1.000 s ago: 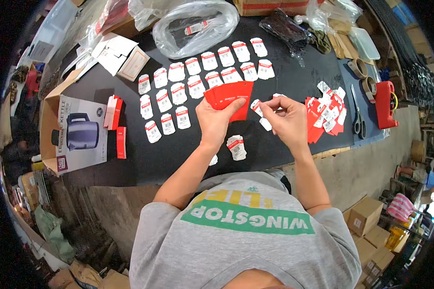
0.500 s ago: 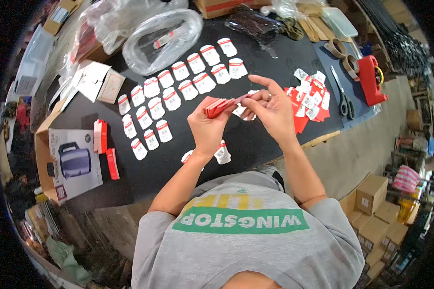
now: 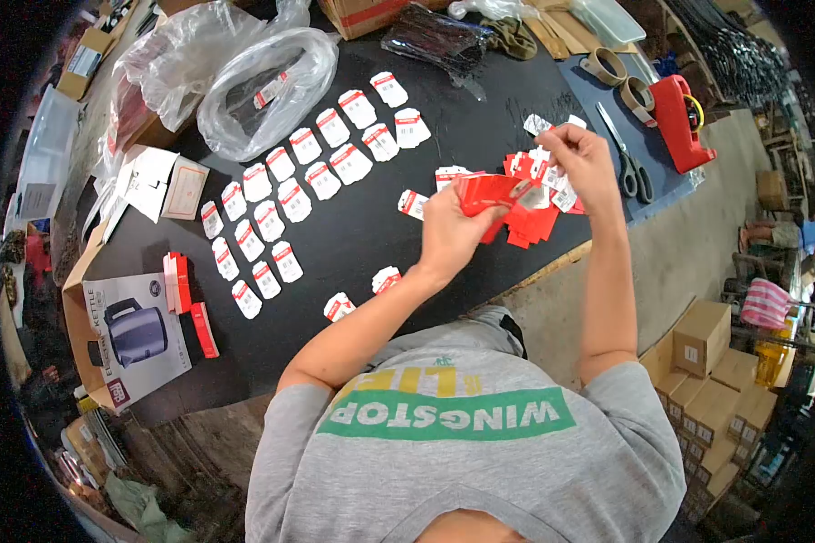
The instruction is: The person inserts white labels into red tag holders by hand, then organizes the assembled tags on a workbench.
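Note:
My left hand is closed around a fanned stack of red cards, which bends out past the fingertips. My right hand hangs over a loose pile of red and white tags at the right of the black table. Its thumb and fingers are drawn together, and whatever is between them cannot be told from the tags behind. Left of the hands, white tags with red tops lie in slanting rows. A single tag lies just left of my left hand, and two small groups of tags lie nearer my body.
Scissors, tape rolls and a red tape dispenser lie at the right end. Clear plastic wrap sits at the back. A kettle box and red bundles are on the left.
My right hand has left the stack and moved right, over the loose pile. My left hand has shifted right with the red cards. The view has turned slightly.

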The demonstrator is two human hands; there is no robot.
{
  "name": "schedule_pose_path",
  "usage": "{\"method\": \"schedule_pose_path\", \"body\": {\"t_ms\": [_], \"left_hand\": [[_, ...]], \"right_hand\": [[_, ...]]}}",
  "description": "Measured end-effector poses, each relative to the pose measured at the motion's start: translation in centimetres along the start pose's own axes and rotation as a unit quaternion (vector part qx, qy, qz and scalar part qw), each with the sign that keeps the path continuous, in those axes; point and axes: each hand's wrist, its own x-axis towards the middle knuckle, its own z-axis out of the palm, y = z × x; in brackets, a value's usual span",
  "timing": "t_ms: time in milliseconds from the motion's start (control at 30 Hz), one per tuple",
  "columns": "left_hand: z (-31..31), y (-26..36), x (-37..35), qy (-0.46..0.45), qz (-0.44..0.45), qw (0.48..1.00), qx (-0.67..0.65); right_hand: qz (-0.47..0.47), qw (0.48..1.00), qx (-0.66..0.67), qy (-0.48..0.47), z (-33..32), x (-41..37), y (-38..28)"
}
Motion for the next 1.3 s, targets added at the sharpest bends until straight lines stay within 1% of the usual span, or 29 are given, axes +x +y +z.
{"method": "schedule_pose_path", "body": {"t_ms": [67,100,167,200,233,267,300,333,367,400,433,467,500,567,600,633,700,767,833,867,900,967,1000,1033,1100,1233,1300], "left_hand": [[1.2,-1.6,-0.2,-0.027,-0.028,0.999,-0.015],[1.7,-2.4,-0.3,-0.023,-0.029,0.999,-0.014],[2.1,-3.4,-0.6,-0.060,-0.123,0.989,-0.060],[1.8,-2.7,-0.9,-0.088,-0.198,0.966,-0.144],[1.5,-2.9,-1.2,-0.081,-0.199,0.966,-0.143],[1.3,-3.2,-1.5,-0.067,-0.230,0.945,-0.224],[0.9,-3.2,-1.8,-0.052,-0.259,0.916,-0.303],[0.2,-3.1,-2.1,-0.046,-0.273,0.902,-0.330],[-0.7,-3.0,-2.3,-0.040,-0.271,0.903,-0.330],[-1.7,-2.8,-2.5,-0.038,-0.276,0.895,-0.350],[-2.6,-2.5,-2.8,-0.036,-0.281,0.885,-0.370],[-3.6,-2.0,-3.0,-0.041,-0.279,0.892,-0.355],[-4.4,-1.6,-3.1,-0.036,-0.277,0.892,-0.355],[-5.7,-1.1,-3.1,-0.013,-0.265,0.886,-0.381],[-6.4,-1.3,-3.2,-0.021,-0.258,0.889,-0.377],[-6.9,-1.2,-3.3,-0.017,-0.255,0.890,-0.378],[-7.9,-0.9,-3.4,0.006,-0.244,0.895,-0.374],[-8.8,-0.7,-3.7,0.023,-0.238,0.893,-0.380],[-9.8,-1.0,-3.9,0.052,-0.213,0.896,-0.385],[-10.2,-1.0,-4.1,0.074,-0.216,0.891,-0.393],[-10.6,-1.1,-4.1,0.077,-0.215,0.890,-0.394],[-11.3,-1.4,-4.0,0.131,-0.185,0.918,-0.326],[-11.6,-1.3,-3.9,0.148,-0.161,0.923,-0.316],[-11.8,-1.3,-3.8,0.153,-0.161,0.922,-0.317],[-12.1,-1.3,-3.6,0.181,-0.112,0.937,-0.278],[-12.7,-1.0,-3.2,0.197,-0.079,0.951,-0.223],[-12.9,-1.2,-2.9,0.203,-0.078,0.949,-0.227]], "right_hand": [[-0.011,0.992,-0.120,0.029,-1.4,1.6,1.8],[-0.016,0.989,-0.147,0.026,-1.9,2.3,2.5],[-0.045,0.972,-0.225,0.061,-2.4,3.5,3.6],[-0.038,0.968,-0.240,0.063,-2.5,4.0,3.7],[-0.031,0.964,-0.256,0.064,-2.5,4.4,3.8],[-0.088,0.955,-0.271,0.085,-2.5,4.9,4.2],[-0.054,0.956,-0.273,0.095,-2.3,5.3,4.1],[-0.097,0.935,-0.310,0.146,-1.7,5.6,4.3],[-0.141,0.907,-0.343,0.198,-1.0,5.8,4.3],[-0.144,0.909,-0.341,0.194,0.3,5.7,3.6],[-0.201,0.896,-0.315,0.239,2.3,5.2,2.2],[-0.257,0.878,-0.288,0.283,4.2,5.0,1.2],[-0.259,0.879,-0.286,0.279,5.9,5.1,1.0],[-0.331,0.900,-0.259,0.117,9.4,5.1,1.3],[-0.267,0.935,-0.227,0.048,11.2,5.0,1.2],[-0.200,0.960,-0.193,-0.022,13.0,4.9,1.2],[-0.245,0.950,-0.190,-0.040,16.0,5.8,2.6],[-0.241,0.946,-0.208,-0.051,18.0,6.5,2.4],[-0.170,0.962,-0.209,-0.042,19.5,7.2,2.1],[-0.152,0.960,-0.232,-0.037,20.0,7.5,2.0],[-0.154,0.960,-0.233,-0.040,20.3,7.7,1.9],[-0.086,0.960,-0.265,-0.036,20.9,7.8,1.8],[-0.076,0.959,-0.267,-0.047,21.0,7.8,1.5],[-0.078,0.959,-0.268,-0.052,21.2,7.8,1.7],[-0.131,0.953,-0.270,-0.028,21.3,7.8,1.7],[-0.166,0.965,-0.197,-0.054,19.9,6.4,-0.3],[-0.162,0.968,-0.184,-0.053,19.3,6.2,-0.5]]}}
